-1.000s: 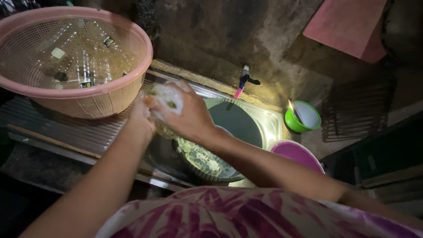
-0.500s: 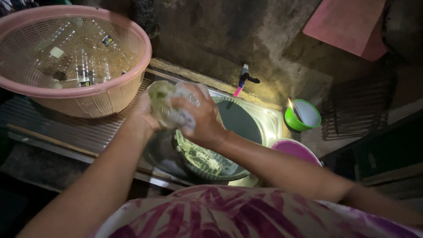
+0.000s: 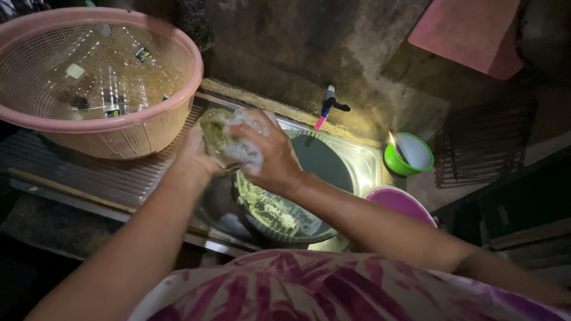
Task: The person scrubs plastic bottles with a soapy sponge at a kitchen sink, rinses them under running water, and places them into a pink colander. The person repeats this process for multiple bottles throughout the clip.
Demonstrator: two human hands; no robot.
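Since half a second ago both hands have shifted slightly toward 9 o'clock and lifted a touch; the soapy item now sits nearer the basket's rim.

Left hand clasps a small greenish glass or cup from below, at about 10 o'clock of the sink. Right hand is closed over a foamy sponge, pressed against the cup's side. Which exact fingers bear the load, cannot tell; suds hide them.

Judgement on handling: cup likely light, stiff, breakable, and slick with lather. Safest hold is a full wrap round the body, thumb opposite fingers, not a pinch at the rim.

Below the hands: a dark round basin in the steel sink, scummy water in it. Pink mesh basket at 10 o'clock on the ribbed drainboard, clear bottles inside. Tap at 12 o'clock on the wall. Green bowl at 2 o'clock, purple bowl at 3 o'clock.
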